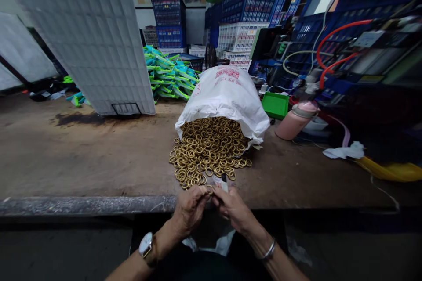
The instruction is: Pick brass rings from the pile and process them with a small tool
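My left hand (191,207), with a watch at its wrist, pinches a brass-coloured ring (210,189) at the table's front edge. My right hand (232,208) is closed right beside it, its fingertips meeting the ring. Out of the right hand sticks a small flat tool (224,182), pale with a black end; its exact kind does not show. Just beyond both hands a heap of similar rings (204,158) spills from the mouth of a white woven sack (224,96) lying on its side.
The brown wooden table (99,158) carries a tall white ribbed panel (95,39) at left and a green-and-blue pile (171,77) behind it. At right stand a pink bottle (295,120), a green tray (275,104) and a machine with red hoses (329,35). Stacked crates (244,2) fill the back.
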Tool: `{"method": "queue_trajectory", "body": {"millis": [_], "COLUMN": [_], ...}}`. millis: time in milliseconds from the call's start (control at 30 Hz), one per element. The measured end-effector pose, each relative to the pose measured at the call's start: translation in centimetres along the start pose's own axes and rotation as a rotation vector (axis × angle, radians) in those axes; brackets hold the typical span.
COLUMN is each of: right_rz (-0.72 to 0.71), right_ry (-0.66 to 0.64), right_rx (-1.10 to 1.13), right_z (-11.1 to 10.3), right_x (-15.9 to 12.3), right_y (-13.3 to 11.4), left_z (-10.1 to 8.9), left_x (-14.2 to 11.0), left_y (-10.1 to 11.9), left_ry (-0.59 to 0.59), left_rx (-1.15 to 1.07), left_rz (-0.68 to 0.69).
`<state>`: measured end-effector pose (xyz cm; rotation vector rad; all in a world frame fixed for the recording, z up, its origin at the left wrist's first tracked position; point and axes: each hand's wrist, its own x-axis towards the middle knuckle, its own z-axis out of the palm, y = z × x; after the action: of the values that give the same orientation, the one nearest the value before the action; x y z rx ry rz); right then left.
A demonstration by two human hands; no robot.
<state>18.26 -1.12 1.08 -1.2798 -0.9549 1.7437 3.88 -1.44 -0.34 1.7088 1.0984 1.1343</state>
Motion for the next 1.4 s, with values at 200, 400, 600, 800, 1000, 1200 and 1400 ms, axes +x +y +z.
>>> {"method": "queue_trajectory", "body": {"millis": [200,400,600,800,1000,1200,1400], "right_rz": [-0.141,-0.197,-0.241,-0.311,-0.397,-0.403,-0.388], "right_ry": [0.025,0.053,0.061,0.113,0.082,0.07,0.011], "right_rx": [-0.192,-0.31,-0.404,-0.532,-0.955,-1.093,-1.124], "right_z": [-0.2,-0.3,0.1,-0.3,-0.2,0.1,-0.1], "right_x": [0.8,1.3,1.3,1.4,0.4,0.1,0.2], "right_y": [1.1,1.5,1.3,1.1,1.1,1.1,1.1], "left_z": [0.7,1.2,1.3,1.2,1.1,0.9,0.7], "left_x": [-0.5,-1.0,-1.4,-1.4,-1.3,-1.0,-1.3], "left_y": [1.1,1.4,1.0,1.1,0.8,1.2,0.8], "left_ry": [0.046,-0.016,-0.025,0.019,0.04,0.03,0.015], "left_rx": [-0.263,-0.549,-0.682,-0.774,-0.703,-0.584,-0.512], "left_rz": [-0.287,-0.559,-0.581,-0.61,-0.595,-0.563,-0.503]}}
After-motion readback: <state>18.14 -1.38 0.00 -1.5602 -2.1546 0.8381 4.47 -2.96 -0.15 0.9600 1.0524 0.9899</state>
